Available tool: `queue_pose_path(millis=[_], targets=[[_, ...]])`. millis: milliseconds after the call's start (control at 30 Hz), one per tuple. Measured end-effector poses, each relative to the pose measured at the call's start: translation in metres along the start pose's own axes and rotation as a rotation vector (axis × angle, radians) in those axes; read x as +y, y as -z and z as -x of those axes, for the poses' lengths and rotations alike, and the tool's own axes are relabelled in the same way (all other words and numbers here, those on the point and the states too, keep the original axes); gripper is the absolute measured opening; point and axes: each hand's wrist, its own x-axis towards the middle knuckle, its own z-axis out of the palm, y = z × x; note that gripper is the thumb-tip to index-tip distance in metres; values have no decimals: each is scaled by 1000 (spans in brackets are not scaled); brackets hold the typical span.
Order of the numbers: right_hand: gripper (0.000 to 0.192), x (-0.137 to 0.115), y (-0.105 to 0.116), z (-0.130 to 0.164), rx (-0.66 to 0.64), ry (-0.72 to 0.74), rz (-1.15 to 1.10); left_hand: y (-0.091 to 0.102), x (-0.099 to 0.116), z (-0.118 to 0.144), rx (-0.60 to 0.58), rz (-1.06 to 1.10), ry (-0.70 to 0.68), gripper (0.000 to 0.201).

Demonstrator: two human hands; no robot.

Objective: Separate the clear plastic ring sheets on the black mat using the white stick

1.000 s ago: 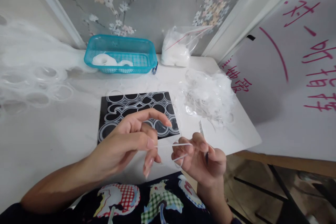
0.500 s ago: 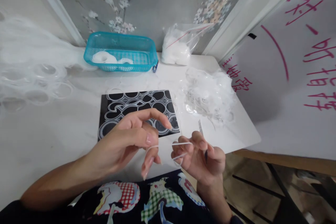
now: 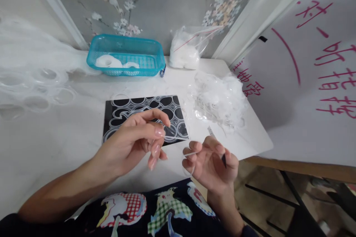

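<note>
head view: two hands working a thin clear strip above the bench

head view takes in a white bench [image 3: 50,144] that fills most of the frame, with a white board [image 3: 306,118] bearing red writing leaning at the right. at the back sit a teal basket [image 3: 126,56] with white rings inside and a clear bag [image 3: 189,48] of white stuff. a loose heap of clear plastic offcuts [image 3: 219,98] lies right of centre, and clear moulded sheets [image 3: 36,85] spread over the far left. a black mat [image 3: 144,116] carrying clear ring shapes lies in the middle.

just in front of the mat, the left hand [image 3: 133,142] has thumb and forefinger pinched together on one end of a thin clear strip [image 3: 191,153]. the right hand [image 3: 211,163] curls loosely round the other end, with a small dark tool [image 3: 224,160] tucked between its fingers. both hands hover clear of the bench, close together.

the step in hand looks like trimming or separating the strip from a ring piece. the next move would likely call for a steady pinch and a fine, light pull, since the strip is slight and hard to see.
</note>
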Motion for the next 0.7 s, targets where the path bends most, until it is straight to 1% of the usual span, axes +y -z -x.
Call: queue_pose_path(millis=[67,233,433,533,600,633,667,700], targets=[[4,0,0,0,-3,26,2,-1,0,-1,18,23,-4,10],[7,0,2,1,62,59,38,-2,-1,-1,29,50,2,9],[6,-1,4,3,43,56,13,-3,-4,-2,32,30,7,8],[4,-2,6,4,59,56,63,-2,-6,-3,37,-5,-8,7],[5,-2,11,5,124,63,148,3,-8,-7,32,-120,-43,6],[5,-3,15,5,177,83,203,7,-11,-12,31,-249,-69,5],[6,-3,20,5,238,119,260,11,-14,-19,47,-433,-103,6],[6,-3,25,6,300,168,313,16,-17,-28,71,-670,-141,9]])
